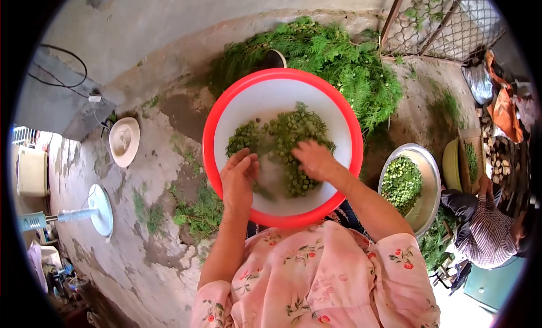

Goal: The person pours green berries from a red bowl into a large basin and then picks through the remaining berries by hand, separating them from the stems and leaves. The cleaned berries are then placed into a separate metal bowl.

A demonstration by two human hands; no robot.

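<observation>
A white basin (254,110) with a wide red rim sits in front of my floral shirt. Inside it lie small green cones (296,125) mixed with bits of leafy sprig, in a larger heap on the right and a smaller heap (241,137) on the left. My left hand (240,173) is at the basin's left inner side, just below the smaller heap, fingers loosely bent and thumb apart, with nothing visible in it. My right hand (316,158) reaches over the right rim, its fingers spread and touching the larger heap; the fingertips are partly hidden.
Cut green branches (339,57) are piled beyond the basin. A metal bowl (432,184) of green cones stands at the right, near a seated person (488,232) beside a yellow-green tub (451,164). A straw hat (124,141) and a fan (100,209) are at the left.
</observation>
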